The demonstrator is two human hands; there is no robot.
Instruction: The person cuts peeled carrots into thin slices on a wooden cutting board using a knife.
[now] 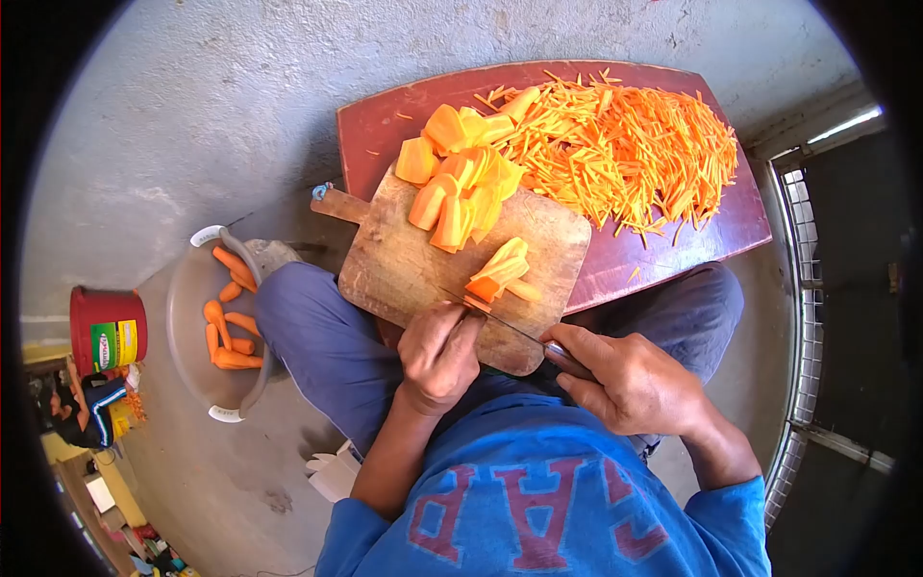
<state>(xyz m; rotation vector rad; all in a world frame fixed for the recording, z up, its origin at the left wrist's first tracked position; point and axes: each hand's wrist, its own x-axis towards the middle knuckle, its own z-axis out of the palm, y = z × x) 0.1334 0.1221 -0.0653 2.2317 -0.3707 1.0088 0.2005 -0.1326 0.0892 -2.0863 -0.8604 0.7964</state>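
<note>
My right hand [630, 380] is closed round the handle of a knife [567, 360]. The knife's thin blade slants across the near part of a wooden cutting board [385, 269]. On the blade's near side, my left hand [439, 356] is closed with fingers curled against a carrot piece [475, 302], mostly hidden by them. Just beyond the blade lie cut carrot slices [502, 266], leaning together. Thicker carrot slabs [461, 188] are heaped on the board's far left. A large pile of carrot strips [625, 144] covers much of the red table [375, 125] behind.
Left of my knee stands a grey tub [183, 327] with several whole carrots [231, 337]. A red bucket [108, 332] is farther left, near another person's sleeve [101, 409]. A wall [221, 106] rises behind the table; a metal-framed door [803, 288] is at right.
</note>
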